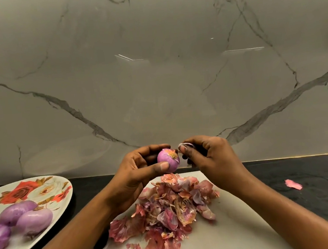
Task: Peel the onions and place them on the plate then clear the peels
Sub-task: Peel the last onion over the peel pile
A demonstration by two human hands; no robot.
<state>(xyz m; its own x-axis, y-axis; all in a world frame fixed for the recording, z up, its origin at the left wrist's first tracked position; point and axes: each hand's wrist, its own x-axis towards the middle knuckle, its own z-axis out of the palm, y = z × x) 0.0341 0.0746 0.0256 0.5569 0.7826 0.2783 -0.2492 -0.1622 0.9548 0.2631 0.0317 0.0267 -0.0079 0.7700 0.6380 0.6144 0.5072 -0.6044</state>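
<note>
My left hand [137,171] grips a small purple onion [167,159] in the air above the board, its root end facing me. Just right of it, my right hand [207,156] pinches a thin strip of peel [186,145] between thumb and fingers, close to the onion's root. Below both hands a heap of pink and brown peels [166,208] lies on a white cutting board [236,226]. At the left, a flowered plate [46,184] carries three peeled purple onions [25,215].
A single pink peel [293,184] lies on the dark countertop [310,173] to the right of the board. A marble wall [155,76] rises right behind the counter. The plate overhangs the frame's left edge.
</note>
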